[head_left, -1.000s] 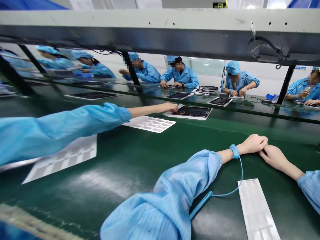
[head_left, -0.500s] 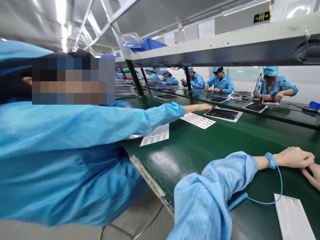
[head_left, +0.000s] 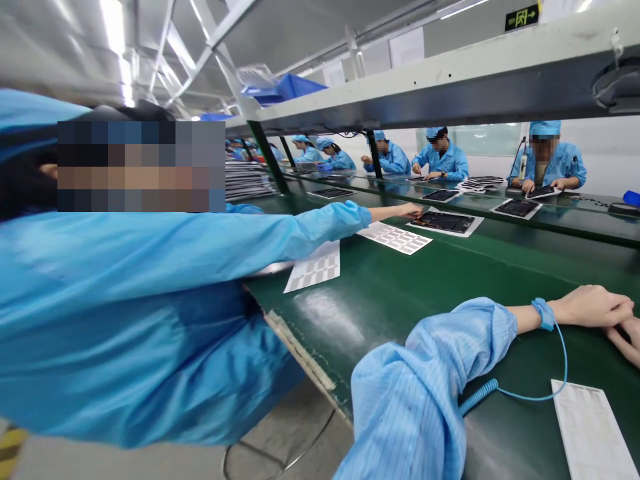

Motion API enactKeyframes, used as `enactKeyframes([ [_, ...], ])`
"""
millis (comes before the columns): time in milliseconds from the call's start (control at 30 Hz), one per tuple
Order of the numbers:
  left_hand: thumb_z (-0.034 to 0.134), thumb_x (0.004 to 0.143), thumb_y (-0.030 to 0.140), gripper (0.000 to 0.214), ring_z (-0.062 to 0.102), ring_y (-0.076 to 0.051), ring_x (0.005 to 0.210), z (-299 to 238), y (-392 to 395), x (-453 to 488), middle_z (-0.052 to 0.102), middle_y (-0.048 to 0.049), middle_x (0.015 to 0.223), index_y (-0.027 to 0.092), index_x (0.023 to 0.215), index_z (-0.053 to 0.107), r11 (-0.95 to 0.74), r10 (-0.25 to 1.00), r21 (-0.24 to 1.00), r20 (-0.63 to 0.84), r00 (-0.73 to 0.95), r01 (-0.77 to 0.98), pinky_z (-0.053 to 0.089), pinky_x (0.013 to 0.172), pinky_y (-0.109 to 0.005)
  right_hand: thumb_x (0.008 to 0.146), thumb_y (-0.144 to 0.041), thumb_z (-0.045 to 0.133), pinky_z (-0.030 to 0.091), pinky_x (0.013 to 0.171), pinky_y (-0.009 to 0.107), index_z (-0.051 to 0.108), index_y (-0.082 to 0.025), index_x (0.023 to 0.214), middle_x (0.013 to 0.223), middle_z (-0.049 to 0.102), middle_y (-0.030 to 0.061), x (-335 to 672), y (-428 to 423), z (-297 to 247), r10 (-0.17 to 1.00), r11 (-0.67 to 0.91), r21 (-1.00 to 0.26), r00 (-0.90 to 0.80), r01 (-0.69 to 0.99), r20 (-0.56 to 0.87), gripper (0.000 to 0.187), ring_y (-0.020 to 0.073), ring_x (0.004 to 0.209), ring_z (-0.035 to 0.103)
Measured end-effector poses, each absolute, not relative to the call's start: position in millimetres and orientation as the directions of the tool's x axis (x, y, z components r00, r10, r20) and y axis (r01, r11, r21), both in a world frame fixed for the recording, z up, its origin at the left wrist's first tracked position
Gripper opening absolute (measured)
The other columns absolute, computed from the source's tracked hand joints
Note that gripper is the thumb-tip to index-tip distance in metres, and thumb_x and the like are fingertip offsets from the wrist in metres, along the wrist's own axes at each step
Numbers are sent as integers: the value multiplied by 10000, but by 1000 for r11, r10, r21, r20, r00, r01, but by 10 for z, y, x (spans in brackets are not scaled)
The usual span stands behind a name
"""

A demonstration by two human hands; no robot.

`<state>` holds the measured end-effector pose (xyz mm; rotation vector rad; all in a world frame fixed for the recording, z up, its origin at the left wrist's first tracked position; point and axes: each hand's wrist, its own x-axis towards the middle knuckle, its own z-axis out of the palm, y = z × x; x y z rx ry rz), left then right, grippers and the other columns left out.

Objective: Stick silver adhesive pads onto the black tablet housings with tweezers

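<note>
— Where are the hands?
— Both lie on the green belt (head_left: 400, 300) at the right edge of the view. The left hand (head_left: 593, 307) rests over the right hand (head_left: 625, 339), its fingers curled in and loosely closed. I make out nothing inside them. The right hand is mostly cut off by the frame, so I cannot tell how its fingers stand.
— And the nearest thing?
— A white label sheet (head_left: 590, 427), flat on the belt, near the left forearm and apart from both hands. The coiled cord (head_left: 480, 395) from the blue wrist strap (head_left: 543, 313) loops past its upper corner.
— How far along does that look?
— Idle, I'd judge. The label sheet lies untouched and no panel sits before these hands. The one dark panel (head_left: 445, 222) on this belt is well apart, at a co-worker's hand (head_left: 411, 211), with a second sheet (head_left: 395, 237) just beside it. So no handling of the near sheet has begun
</note>
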<state>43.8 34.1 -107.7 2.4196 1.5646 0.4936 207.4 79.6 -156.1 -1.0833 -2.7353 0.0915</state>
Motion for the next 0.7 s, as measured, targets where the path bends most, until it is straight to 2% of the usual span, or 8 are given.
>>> enactKeyframes([
  [367, 578, 1018, 284, 200, 679, -204, 930, -1091, 373, 432, 682, -61, 1048, 137, 1139, 640, -426, 904, 348, 184, 385, 835, 579, 862, -415, 934, -373, 380, 545, 618, 353, 654, -186, 829, 837, 757, 136, 2046, 743, -1501, 659, 748, -73, -726, 659, 196, 348, 306, 764, 744],
  [700, 557, 1027, 270, 194, 678, -205, 943, -1076, 356, 441, 681, -63, 1067, 137, 1142, 640, -431, 902, 386, 165, 398, 816, 572, 878, -422, 931, -383, 396, 532, 587, 368, 614, -200, 772, 798, 744, 138, 2099, 807, -1576, 668, 742, -79, -722, 666, 182, 325, 317, 721, 734],
])
